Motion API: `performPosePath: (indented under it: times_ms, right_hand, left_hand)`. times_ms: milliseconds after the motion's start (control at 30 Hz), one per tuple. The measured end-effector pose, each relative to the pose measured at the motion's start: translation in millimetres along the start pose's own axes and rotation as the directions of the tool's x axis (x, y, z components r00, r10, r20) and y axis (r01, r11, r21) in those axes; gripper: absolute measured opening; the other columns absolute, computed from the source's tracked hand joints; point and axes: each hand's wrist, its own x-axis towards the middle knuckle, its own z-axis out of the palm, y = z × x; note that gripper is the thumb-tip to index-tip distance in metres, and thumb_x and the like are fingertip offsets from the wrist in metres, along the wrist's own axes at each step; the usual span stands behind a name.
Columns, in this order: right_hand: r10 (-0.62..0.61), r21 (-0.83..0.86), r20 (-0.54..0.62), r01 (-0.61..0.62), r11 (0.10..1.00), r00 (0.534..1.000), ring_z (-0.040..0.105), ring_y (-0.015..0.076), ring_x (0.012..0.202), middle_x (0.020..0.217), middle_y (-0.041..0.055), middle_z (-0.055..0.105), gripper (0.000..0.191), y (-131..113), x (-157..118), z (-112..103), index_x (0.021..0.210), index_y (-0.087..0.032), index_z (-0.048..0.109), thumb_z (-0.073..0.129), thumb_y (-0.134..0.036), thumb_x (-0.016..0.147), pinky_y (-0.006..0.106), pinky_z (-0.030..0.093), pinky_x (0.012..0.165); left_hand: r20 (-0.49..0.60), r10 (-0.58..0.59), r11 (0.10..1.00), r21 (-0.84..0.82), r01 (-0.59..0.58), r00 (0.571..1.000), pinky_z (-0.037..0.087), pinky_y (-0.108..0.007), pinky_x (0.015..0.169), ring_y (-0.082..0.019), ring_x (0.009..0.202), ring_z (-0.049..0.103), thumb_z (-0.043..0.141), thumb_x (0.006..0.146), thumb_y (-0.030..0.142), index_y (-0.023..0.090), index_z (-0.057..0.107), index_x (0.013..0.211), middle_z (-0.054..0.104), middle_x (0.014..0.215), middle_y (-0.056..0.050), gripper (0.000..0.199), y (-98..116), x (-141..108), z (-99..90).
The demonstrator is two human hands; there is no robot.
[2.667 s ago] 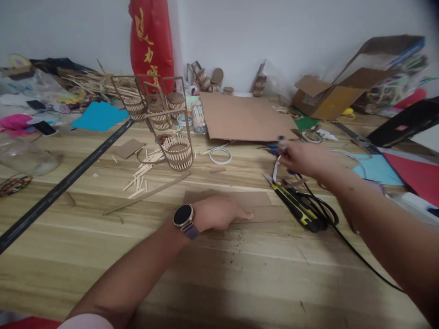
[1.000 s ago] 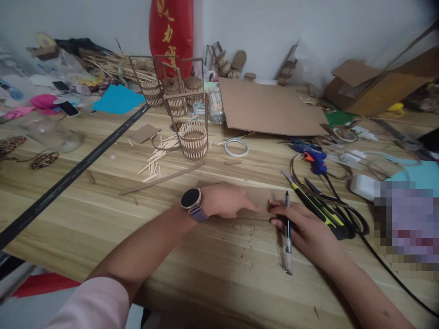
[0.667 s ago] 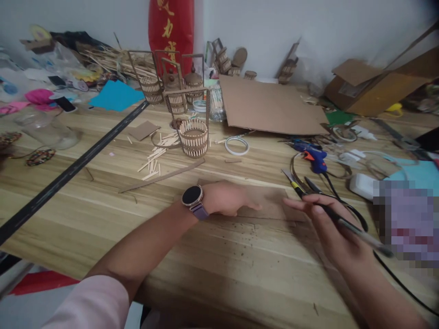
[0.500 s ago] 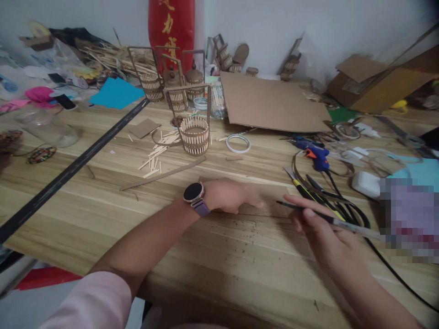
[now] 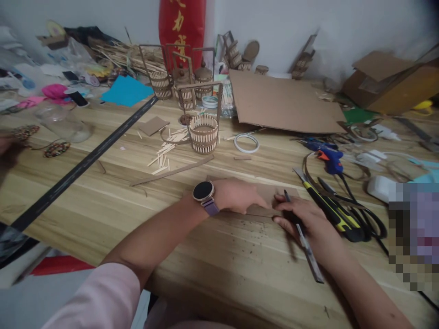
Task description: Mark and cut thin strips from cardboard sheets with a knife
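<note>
My left hand (image 5: 240,195), with a watch (image 5: 203,191) on its wrist, lies over a flat piece of brown cardboard (image 5: 269,192) and presses it to the table. Its forefinger stretches to the right; the other fingers are partly hidden beneath it. In my right hand (image 5: 310,221) is a pen (image 5: 304,244), slanting across the fingers with its dark tip up and its clear end towards me. The fingertips of that hand are at the cardboard's right end. Small dark crumbs lie on the table just below the cardboard.
Beyond my hands stands a small stick basket (image 5: 203,135) with loose wooden sticks (image 5: 168,148) beside it. A tape roll (image 5: 246,143), a utility knife (image 5: 317,198) and a blue glue gun (image 5: 331,161) lie to the right. A large cardboard sheet (image 5: 284,103) is behind.
My right hand has moved left to the cardboard's end, and the pen has swung from nearly level to pointing down towards me. My left hand stays on the cardboard. The view has shifted slightly.
</note>
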Motion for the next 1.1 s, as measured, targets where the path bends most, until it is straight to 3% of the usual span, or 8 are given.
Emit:
performPosePath:
  times_ms: [267, 567, 867, 1100]
  right_hand:
    - [-0.014, -0.011, -0.013, 0.014, 1.000, 1.000, 0.074, 0.0282, 0.102, 0.109, 0.0077, 0.078, 0.014, 0, 1, 1, 0.105, -0.028, 0.069, 0.071, -0.033, 0.092, 0.045, 0.059, 0.086]
    - [0.109, 0.040, 0.014, -0.110, 0.993, 0.994, 0.074, 0.0306, 0.102, 0.106, 0.0080, 0.078, 0.015, -2, 1, 1, 0.100, -0.028, 0.071, 0.071, -0.040, 0.091, 0.051, 0.059, 0.089]
    - [0.042, 0.011, 0.006, -0.042, 0.999, 0.999, 0.073, 0.0286, 0.103, 0.108, 0.0084, 0.077, 0.014, 0, 1, 2, 0.102, -0.027, 0.069, 0.071, -0.038, 0.093, 0.048, 0.059, 0.087]
    - [0.084, 0.046, 0.027, -0.085, 0.995, 0.996, 0.073, 0.0287, 0.105, 0.112, 0.0090, 0.078, 0.017, 1, -1, 0, 0.105, -0.027, 0.072, 0.070, -0.039, 0.093, 0.049, 0.059, 0.092]
  left_hand:
    - [0.021, -0.128, 0.991, -0.024, 0.128, 0.992, 0.053, -0.039, 0.096, -0.034, 0.127, 0.062, 0.081, 0.086, 0.024, 0.031, 0.041, 0.160, 0.059, 0.149, -0.014, 0.084, 3, -13, -6.7]
    - [0.032, -0.138, 0.990, -0.026, 0.139, 0.990, 0.051, -0.034, 0.099, -0.029, 0.128, 0.062, 0.079, 0.088, 0.025, 0.038, 0.040, 0.160, 0.056, 0.154, -0.009, 0.083, 2, -13, -6.3]
    - [0.034, -0.147, 0.988, -0.040, 0.149, 0.989, 0.052, -0.036, 0.097, -0.030, 0.125, 0.064, 0.080, 0.087, 0.023, 0.037, 0.042, 0.159, 0.058, 0.151, -0.010, 0.083, 4, -14, -9.2]
    - [0.036, -0.132, 0.990, -0.049, 0.133, 0.991, 0.052, -0.037, 0.098, -0.030, 0.126, 0.063, 0.080, 0.087, 0.024, 0.037, 0.041, 0.160, 0.057, 0.153, -0.010, 0.083, 1, -12, -8.1]
